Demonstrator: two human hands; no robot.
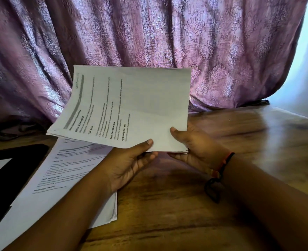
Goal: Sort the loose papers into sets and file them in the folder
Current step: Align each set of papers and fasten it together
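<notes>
While both hands hold it up, the sheaf of papers (127,107) stands tilted above the wooden table (185,196), with its print running sideways. The left hand (129,160) pinches the near edge, thumb on top and fingers underneath. The right hand (191,147) grips the near right corner the same way, and a cord bracelet (220,171) sits on that wrist. A second stack (62,178) lies flat on the table under the left forearm, its left side lying over what looks like the black folder (13,169). A purple curtain (149,33) hangs behind. These sheets should be light and limp: held by one edge, the far end will likely sag and the smooth pages can slide apart or fan out. They crease easily, so a firm pinch near two corners, or a flat palm beneath, seems the safer hold. Tapping the edges square on the table before filing should keep the set together
</notes>
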